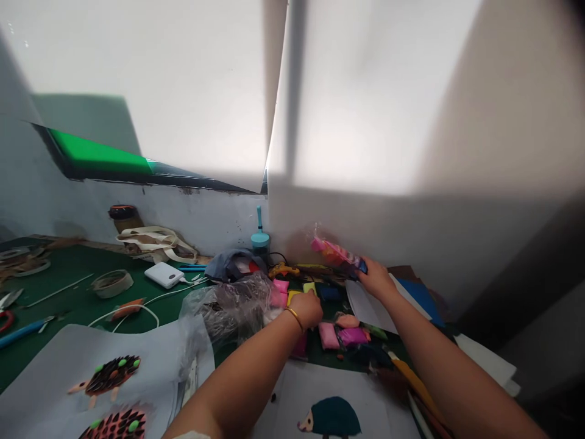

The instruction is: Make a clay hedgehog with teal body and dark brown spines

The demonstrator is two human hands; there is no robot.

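Here, both hands (307, 310) (373, 279) at colourful packets (337, 253)

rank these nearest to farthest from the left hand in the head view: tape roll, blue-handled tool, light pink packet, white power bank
From the left hand:
1. light pink packet, just to its right
2. white power bank, off to the left
3. tape roll, left of the power bank
4. blue-handled tool, at the far left edge
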